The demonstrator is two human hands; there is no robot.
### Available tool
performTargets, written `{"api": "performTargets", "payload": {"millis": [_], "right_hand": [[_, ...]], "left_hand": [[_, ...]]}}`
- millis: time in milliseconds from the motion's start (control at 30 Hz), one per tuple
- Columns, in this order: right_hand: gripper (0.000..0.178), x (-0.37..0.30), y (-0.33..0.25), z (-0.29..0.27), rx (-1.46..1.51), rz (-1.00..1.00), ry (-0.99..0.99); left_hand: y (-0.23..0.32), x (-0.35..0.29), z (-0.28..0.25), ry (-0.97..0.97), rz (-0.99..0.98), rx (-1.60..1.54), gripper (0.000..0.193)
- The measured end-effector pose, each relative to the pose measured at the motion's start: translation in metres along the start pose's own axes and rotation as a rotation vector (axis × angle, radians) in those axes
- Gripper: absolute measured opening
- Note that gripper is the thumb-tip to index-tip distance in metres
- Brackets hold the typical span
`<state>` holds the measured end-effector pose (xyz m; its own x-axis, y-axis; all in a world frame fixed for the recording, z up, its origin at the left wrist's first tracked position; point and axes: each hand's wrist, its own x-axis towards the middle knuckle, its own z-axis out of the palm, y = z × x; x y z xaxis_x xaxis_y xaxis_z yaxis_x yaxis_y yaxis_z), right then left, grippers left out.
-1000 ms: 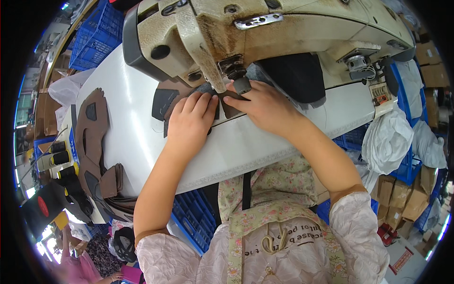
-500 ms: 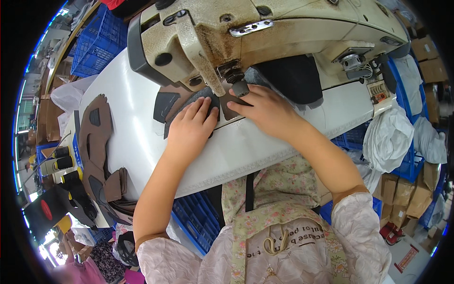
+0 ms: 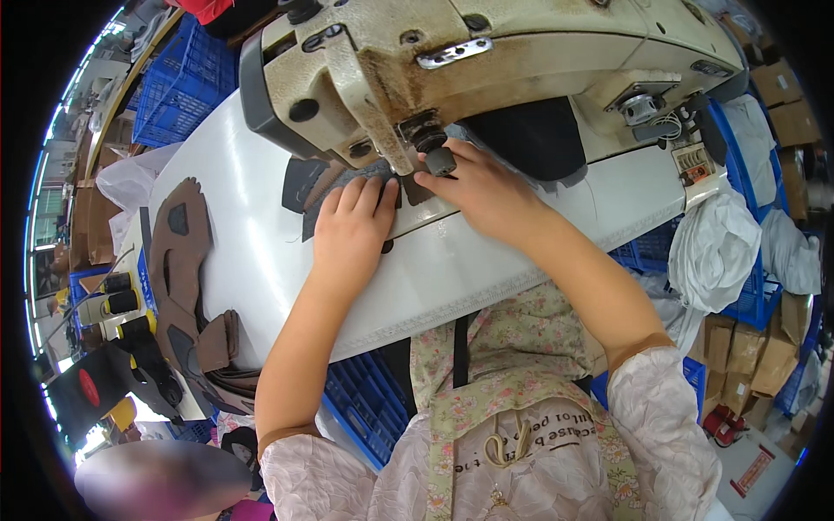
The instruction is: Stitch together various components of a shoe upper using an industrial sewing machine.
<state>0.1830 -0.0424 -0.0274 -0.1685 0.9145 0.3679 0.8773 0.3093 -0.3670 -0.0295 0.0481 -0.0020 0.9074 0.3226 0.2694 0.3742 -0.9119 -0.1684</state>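
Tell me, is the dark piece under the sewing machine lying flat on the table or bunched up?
Flat. The dark piece lies spread on the white table, the left hand pressed open on it, right hand by the needle.

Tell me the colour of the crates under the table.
Blue crates, clearest in the head view, below the white table.

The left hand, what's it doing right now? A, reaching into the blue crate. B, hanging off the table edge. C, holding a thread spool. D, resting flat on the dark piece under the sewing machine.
D: the left hand lies palm down, fingers spread, on the dark piece on the white table, just in front of the sewing machine, with the right hand beside it.
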Motion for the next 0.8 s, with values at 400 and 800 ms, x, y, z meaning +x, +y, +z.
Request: {"api": "performTargets", "payload": {"millis": [400, 800], "right_hand": [[0.044, -0.002, -0.002, -0.004, 0.074, 0.065, -0.084], [0.030, 0.008, 0.021, 0.011, 0.100, -0.028, -0.043]], "left_hand": [[-0.019, -0.011, 0.004, 0.046, 0.062, -0.278, 0.044], [-0.012, 0.001, 0.010, 0.129, 0.006, -0.238, 0.037]]}}
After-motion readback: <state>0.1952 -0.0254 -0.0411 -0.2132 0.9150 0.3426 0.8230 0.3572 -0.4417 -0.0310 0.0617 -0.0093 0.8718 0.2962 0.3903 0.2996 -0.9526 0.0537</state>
